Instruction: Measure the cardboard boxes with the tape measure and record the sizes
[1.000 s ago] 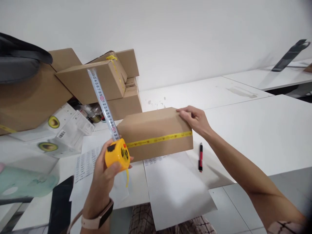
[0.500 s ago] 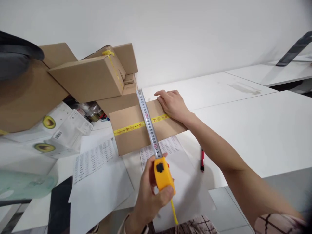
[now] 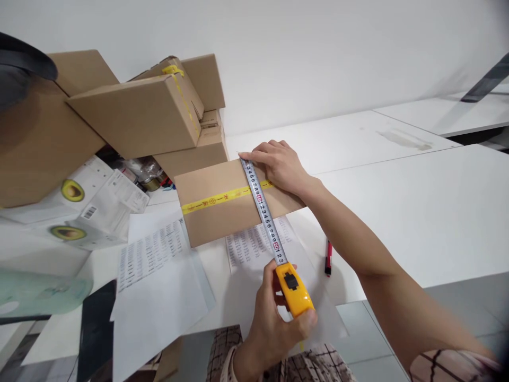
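A yellow tape measure point(image 3: 295, 289) is gripped in my left hand point(image 3: 272, 323), near the front edge of the table. Its extended blade point(image 3: 264, 212) lies slantwise across the top of a brown cardboard box point(image 3: 214, 225) sealed with yellow printed tape. My right hand point(image 3: 284, 167) is closed over the right part of the box at its far edge, holding it. One outstretched digit of that hand touches the blade's far end. Several of its other fingers are hidden behind the box edge. Printed sheets point(image 3: 246, 249) lie partly under the box.
Brown cartons point(image 3: 135, 116) are stacked at the back left, beside white boxes with avocado pictures point(image 3: 103, 204). More printed paper point(image 3: 155, 302) lies at the left front. A red and black pen-like object point(image 3: 328, 259) rests right of the sheets. A wall stands behind the table.
My left hand has moved right and toward me with the tape measure. The blade's far end has shifted right to the box's far edge, where my right hand now touches it.
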{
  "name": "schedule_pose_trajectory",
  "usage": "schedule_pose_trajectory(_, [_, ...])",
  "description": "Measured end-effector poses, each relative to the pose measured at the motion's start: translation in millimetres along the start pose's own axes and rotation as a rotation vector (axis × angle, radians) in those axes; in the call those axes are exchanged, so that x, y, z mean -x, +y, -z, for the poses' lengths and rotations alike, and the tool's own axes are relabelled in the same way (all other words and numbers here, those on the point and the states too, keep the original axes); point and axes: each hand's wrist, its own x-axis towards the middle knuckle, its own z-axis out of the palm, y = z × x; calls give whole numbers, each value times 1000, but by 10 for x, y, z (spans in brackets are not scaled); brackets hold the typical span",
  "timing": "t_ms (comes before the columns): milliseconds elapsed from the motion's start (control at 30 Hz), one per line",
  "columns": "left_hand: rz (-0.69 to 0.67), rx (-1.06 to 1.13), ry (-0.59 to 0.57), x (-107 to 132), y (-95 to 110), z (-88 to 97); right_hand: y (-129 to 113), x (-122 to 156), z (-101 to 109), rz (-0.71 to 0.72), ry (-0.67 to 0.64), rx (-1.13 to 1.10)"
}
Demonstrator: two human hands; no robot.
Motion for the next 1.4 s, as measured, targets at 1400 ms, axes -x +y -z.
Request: schedule_pose_trajectory(1400, [-52,-217,-91,234,-287,471,-144,1340,-280,-274,170,-35])
